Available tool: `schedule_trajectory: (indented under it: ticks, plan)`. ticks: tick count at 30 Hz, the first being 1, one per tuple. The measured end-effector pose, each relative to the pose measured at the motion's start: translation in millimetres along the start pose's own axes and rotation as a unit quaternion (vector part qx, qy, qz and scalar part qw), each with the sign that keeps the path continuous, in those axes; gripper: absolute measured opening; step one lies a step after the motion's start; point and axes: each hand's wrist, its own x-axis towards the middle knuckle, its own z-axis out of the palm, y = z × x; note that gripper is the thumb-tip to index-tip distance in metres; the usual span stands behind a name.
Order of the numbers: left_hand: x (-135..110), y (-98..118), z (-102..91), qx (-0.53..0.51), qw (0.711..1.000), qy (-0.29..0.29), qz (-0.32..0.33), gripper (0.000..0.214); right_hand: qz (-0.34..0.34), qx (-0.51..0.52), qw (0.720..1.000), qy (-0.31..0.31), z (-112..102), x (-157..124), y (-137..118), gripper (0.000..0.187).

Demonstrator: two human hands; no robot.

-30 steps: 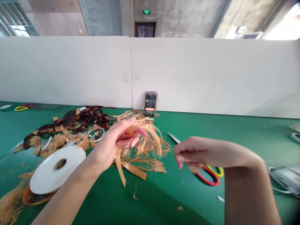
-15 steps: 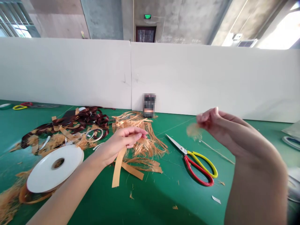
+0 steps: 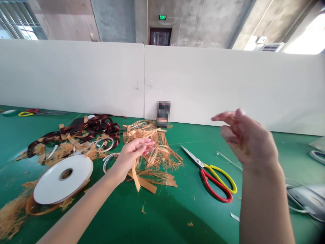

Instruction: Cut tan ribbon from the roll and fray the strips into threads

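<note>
Frayed orange ribbon (image 3: pixel 154 149) lies in a shredded heap.
Left hand (image 3: pixel 134 154) hovers just above, grip on it unclear; right hand (image 3: pixel 247 137) is raised, open, empty.

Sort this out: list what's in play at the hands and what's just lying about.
In play:
left hand, touching the frayed orange strips
right hand, raised, nothing visible in it

Lying about:
red-and-yellow scissors
white tape roll
dark brown ribbon
phone

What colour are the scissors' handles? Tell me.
One handle of the scissors is red, the other yellow; the head view shows both clearly.
</note>
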Motion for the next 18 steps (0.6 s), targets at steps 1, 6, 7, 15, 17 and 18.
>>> schedule_trajectory:
  ticks: [1, 6, 7, 15, 17, 18]
  plan:
    - [0.2, 0.8, -0.3, 0.001, 1.0, 0.007, 0.008, 0.026, -0.01, -0.1, 0.994, -0.032, 1.5, -2.2, 1.2, 0.021]
    - [0.4, 6.9, -1.7, 0.014, 0.999, 0.031, 0.024, 0.027, 0.004, -0.524, 0.848, -0.082, 7.5, -5.9, 12.9, 0.044]
    - [0.2, 6.9, -2.2, 0.021, 0.999, 0.031, 0.021, 0.026, 0.01, -0.555, 0.829, -0.07, 7.9, -5.3, 14.3, 0.032]
    - [-0.4, -2.0, 3.2, 0.016, 0.999, 0.049, -0.006, 0.022, 0.093, -0.174, 0.98, -0.029, 6.6, -3.6, -3.0, 0.036]
    - [-0.3, -1.8, 5.7, 0.013, 0.999, 0.047, -0.011, 0.022, 0.108, -0.061, 0.992, -0.034, 6.5, -2.5, -5.9, 0.033]
    - [-0.4, -1.5, 6.7, 0.012, 0.999, 0.045, -0.012, 0.022, 0.098, -0.021, 0.995, -0.025, 6.8, -1.6, -5.3, 0.03]
